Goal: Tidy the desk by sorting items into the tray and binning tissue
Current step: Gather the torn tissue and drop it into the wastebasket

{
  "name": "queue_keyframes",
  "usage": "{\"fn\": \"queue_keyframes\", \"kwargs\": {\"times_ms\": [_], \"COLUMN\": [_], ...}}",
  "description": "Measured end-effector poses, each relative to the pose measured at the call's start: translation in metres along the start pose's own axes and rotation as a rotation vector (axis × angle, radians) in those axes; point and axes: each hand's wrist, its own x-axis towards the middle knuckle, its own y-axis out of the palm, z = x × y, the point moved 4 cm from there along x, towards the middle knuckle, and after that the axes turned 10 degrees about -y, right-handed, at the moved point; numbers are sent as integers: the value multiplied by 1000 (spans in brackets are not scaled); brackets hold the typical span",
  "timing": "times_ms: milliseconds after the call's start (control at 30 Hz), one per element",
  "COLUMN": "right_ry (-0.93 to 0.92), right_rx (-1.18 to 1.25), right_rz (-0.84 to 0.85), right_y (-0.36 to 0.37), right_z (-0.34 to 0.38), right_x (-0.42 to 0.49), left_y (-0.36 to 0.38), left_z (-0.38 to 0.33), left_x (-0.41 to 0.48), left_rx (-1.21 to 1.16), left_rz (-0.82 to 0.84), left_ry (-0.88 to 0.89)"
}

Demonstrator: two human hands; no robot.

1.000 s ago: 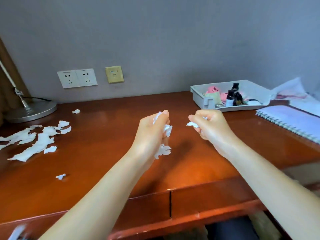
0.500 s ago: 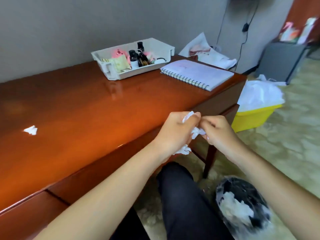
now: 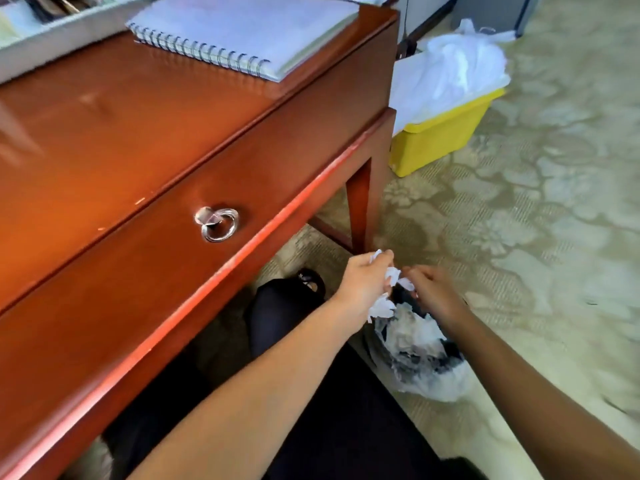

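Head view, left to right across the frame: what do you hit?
Tray → drawer ring pull → left hand, gripping tissue → right hand. Notebook and yellow bin overlap others, so left out.

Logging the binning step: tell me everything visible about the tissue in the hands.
The tissue is white, torn into ragged, crumpled scraps. The left hand grips a bunch, bits poking out above and below the fist; the right hand pinches a scrap beside it. It is held above the plastic-lined bin on the floor.
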Motion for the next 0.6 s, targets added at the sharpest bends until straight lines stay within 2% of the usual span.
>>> {"fn": "queue_keyframes", "kwargs": {"times_ms": [167,333,600], "right_ry": [199,339,414], "right_rx": [22,24,-52], "right_rz": [-55,-107,-81], "right_y": [-16,-27,-32], "right_z": [-63,-107,-146], "right_x": [11,18,38], "left_y": [37,60,79], "left_z": [35,71,94], "left_x": [67,121,147], "left_rx": [80,0,116], "left_rz": [-93,-225,-303], "left_ry": [-180,-292,-246]}}
